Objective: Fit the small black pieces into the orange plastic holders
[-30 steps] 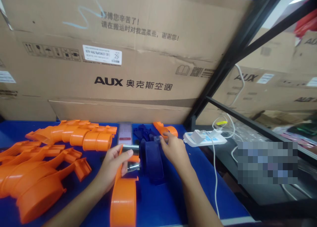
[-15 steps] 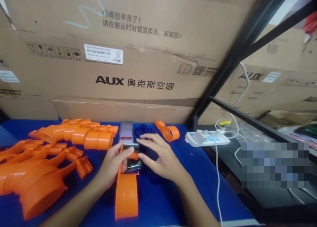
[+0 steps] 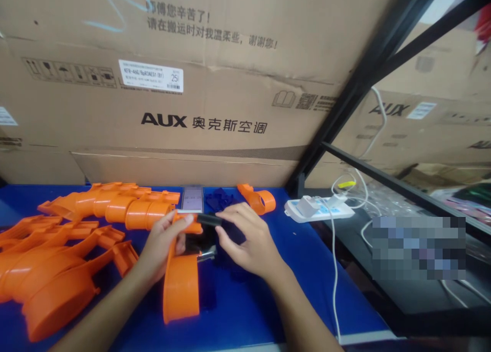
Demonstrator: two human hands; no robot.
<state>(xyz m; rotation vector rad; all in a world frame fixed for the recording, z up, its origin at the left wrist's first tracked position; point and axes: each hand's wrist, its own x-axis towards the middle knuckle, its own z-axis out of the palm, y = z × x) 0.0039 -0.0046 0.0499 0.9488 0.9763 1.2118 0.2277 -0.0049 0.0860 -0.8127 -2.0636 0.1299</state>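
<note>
My left hand is closed on an orange plastic part, a wide ring with a slotted arm above it. Its thumb presses on the top of the slot. A short black strip sticks out of the slot's right side, and my right hand pinches its free end between thumb and fingers. Beneath the hands lies something dark with a shiny edge, partly hidden. A phone with a lit screen lies just behind the hands. Dark blue pieces lie beside it.
Nested orange parts lie at the left, with another row behind. A single orange part lies right of the phone. A white power strip with cables is by the black frame. Large cartons stand behind the blue tabletop.
The black strip, earlier inside the orange part's slot, now projects to the right with my right fingers on its end. My left hand and the orange part have shifted left.
</note>
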